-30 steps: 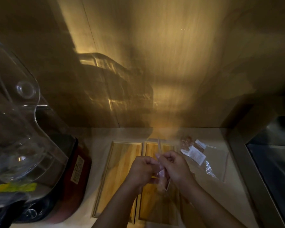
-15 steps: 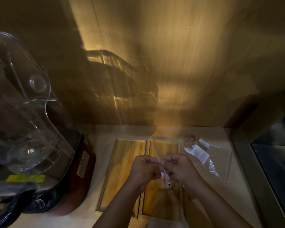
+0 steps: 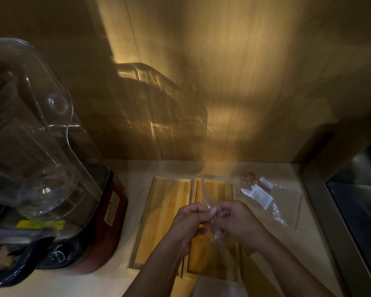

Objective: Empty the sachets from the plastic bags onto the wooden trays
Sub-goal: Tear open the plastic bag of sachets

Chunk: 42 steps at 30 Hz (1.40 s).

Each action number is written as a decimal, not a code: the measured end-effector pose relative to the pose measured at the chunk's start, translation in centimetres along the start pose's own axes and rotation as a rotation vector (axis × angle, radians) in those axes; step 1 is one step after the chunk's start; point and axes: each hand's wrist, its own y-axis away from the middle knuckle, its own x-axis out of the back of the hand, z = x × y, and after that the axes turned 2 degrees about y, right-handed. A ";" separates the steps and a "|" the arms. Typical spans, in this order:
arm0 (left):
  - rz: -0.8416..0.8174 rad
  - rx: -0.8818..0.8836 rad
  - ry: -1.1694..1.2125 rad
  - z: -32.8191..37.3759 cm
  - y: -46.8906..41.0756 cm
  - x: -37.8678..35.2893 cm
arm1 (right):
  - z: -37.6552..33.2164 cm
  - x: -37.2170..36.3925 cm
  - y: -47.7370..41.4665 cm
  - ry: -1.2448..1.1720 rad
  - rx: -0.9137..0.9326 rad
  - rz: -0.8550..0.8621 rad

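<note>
Two wooden trays lie side by side on the counter, the left tray [image 3: 165, 202] and the right tray [image 3: 220, 190]. My left hand [image 3: 187, 221] and my right hand [image 3: 238, 221] meet above the right tray, both pinching the top of a clear plastic bag [image 3: 206, 192] that stands edge-on between them. What the bag holds is too faint to tell. A second clear plastic bag [image 3: 285, 209] lies flat to the right of the trays, with white-labelled sachets [image 3: 260, 195] and brownish contents at its far end.
A large blender [image 3: 41, 168] with a clear jug and red base stands at the left, close to the left tray. A wooden wall [image 3: 223, 82] rises behind the counter. A metal sink edge [image 3: 330, 211] runs along the right.
The view has shifted slightly. My hands stay together over the right tray, fingers working the bag's top; the bag's upper edge now stands taller and curved between them.
</note>
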 end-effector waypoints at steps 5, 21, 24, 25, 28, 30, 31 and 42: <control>0.033 -0.235 -0.127 -0.3 0.4 -0.7 | 0.2 0.4 0.7 -0.015 0.003 0.064; 0.111 -0.341 -0.310 -2.4 0.2 -1.3 | -0.3 0.2 1.4 0.156 -0.061 -0.028; -0.019 -0.207 -0.310 -1.9 0.4 -1.0 | -0.1 0.3 1.9 0.098 -0.027 -0.031; -0.070 -0.165 -0.305 -1.7 0.5 -0.8 | 0.0 0.3 2.0 0.093 -0.024 -0.063; -0.168 -0.139 -0.334 -1.8 0.6 -0.4 | 0.4 0.5 2.3 0.144 -0.029 -0.095; -0.183 -0.166 -0.343 -1.8 0.8 -0.4 | 0.5 0.7 2.4 0.180 -0.035 -0.064; -0.181 -0.182 -0.359 -1.8 0.8 -0.4 | 0.5 0.7 2.4 0.195 -0.029 -0.047; -0.099 -0.253 -0.805 -2.2 1.1 0.5 | -0.8 -1.5 3.3 0.761 0.071 0.063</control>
